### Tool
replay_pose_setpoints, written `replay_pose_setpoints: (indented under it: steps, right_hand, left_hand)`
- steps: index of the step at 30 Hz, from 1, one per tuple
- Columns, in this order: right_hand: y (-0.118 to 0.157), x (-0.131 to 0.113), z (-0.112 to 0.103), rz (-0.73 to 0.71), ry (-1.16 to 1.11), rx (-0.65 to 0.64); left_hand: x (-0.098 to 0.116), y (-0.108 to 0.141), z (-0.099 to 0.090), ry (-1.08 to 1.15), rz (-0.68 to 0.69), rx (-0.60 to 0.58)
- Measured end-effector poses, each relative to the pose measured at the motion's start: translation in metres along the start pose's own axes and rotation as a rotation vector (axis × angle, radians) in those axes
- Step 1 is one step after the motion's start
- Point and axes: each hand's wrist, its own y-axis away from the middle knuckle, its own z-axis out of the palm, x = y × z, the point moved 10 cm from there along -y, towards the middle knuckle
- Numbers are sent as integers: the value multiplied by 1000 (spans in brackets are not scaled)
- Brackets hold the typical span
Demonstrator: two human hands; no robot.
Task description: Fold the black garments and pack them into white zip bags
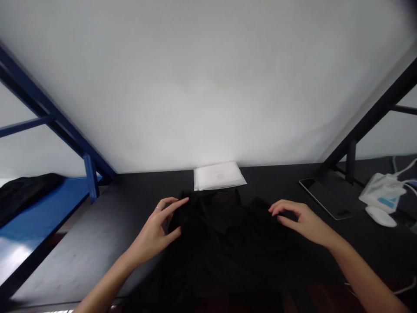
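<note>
A crumpled black cloth [224,243] lies on the dark table, spreading down toward the near edge. At its upper left, my left hand [159,226] has its fingers apart, with a ring on one finger; the fingertips are by the cloth's edge. My right hand [296,219] is at the cloth's right side, fingers curved and thumb separate, with no cloth visibly pinched. Just behind the cloth lies a white packet [220,176], apparently a flat stack in clear wrapping.
On the right of the black table [97,234] lie a phone-like dark slab [324,198], a white mouse [380,216] and a white pouch [382,191] with cables. A blue frame [65,117] and blue surface [45,213] stand left. A white wall [208,87] rises behind.
</note>
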Motion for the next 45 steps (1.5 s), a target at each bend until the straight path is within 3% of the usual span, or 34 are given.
replay_pose_setpoints:
  steps: [4,8,13,16,18,20,22,24,26,28,31,35,37,40,45]
  right_hand:
    - [-14,17,-10,129,-49,166]
    - [-29,39,-17,198,-13,276]
    - [-38,48,-17,196,106,291]
    - [-33,32,-23,141,202,340]
    - [-26,9,-23,69,247,360]
    - [-21,-24,-6,-84,293,266]
    - [-13,-64,35,-341,390,23]
    - [-4,-89,75,-518,502,-162]
    - [-4,-100,98,-578,564,-209]
    - [-16,-103,106,-555,556,-182]
    - [-45,-99,96,-461,499,-91]
    - [-89,-75,60,-268,471,96]
    - [-98,-64,46,-190,471,163]
    - [-80,-63,39,-167,460,157]
    - [5,-77,60,-372,481,-137]
  left_hand:
    - [15,8,-6,-116,165,85]
    - [27,18,-13,-110,247,124]
    - [44,36,-6,-34,317,-111]
    - [53,46,0,36,364,-268]
    - [55,45,2,51,342,-307]
    - [51,38,3,1,269,-296]
    - [51,31,7,-76,226,-278]
    - [55,31,17,-135,241,-296]
    - [61,35,29,-188,284,-317]
    - [66,42,38,-237,323,-320]
    - [72,52,45,-271,384,-279]
    - [78,56,42,-271,436,-223]
    - [80,56,38,-262,435,-193]
    - [83,59,30,-249,421,-147]
    - [81,66,24,-273,404,-88]
